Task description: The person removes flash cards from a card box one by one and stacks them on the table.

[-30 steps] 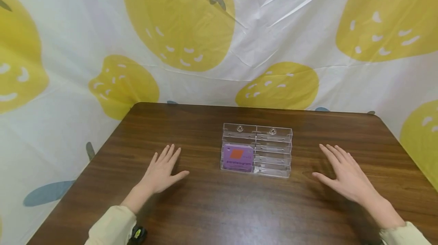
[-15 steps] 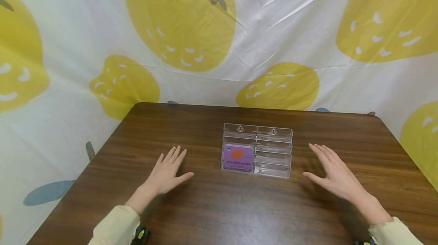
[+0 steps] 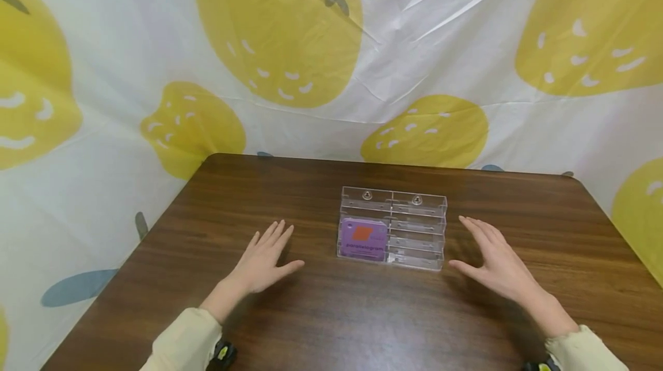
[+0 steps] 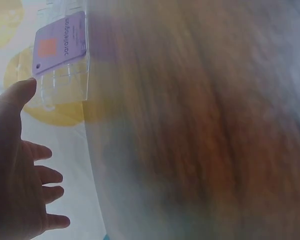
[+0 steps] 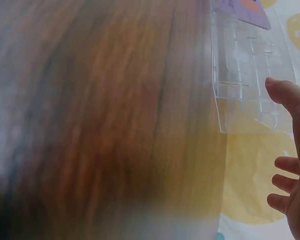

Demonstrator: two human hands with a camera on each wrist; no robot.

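A clear plastic card holder [image 3: 417, 243] with two columns of tiered pockets sits on the table, slightly right of centre. Purple cards [image 3: 364, 240] printed "parallelogram", with an orange shape, fill its lower left pocket; how many are stacked there I cannot tell. My left hand [image 3: 261, 264] hovers left of the holder, thumb apart from the straight fingers, touching nothing. On the other side, close to the holder's right edge, my right hand [image 3: 497, 264] is held the same way, its thumb toward the holder. Both wrist views show the holder beyond the thumbs, with a gap in the head view.
The brown wooden table [image 3: 352, 319] has rounded far corners. Behind and beside it hangs a white cloth [image 3: 305, 129] printed with yellow lemons. Black bands with small devices [image 3: 224, 354] sit at the wrists, below pale sleeves [image 3: 183, 339].
Both hands have moved inward toward the card holder, the right one farther than the left. The holder and its cards stay in place on the table; the head view has shifted slightly.
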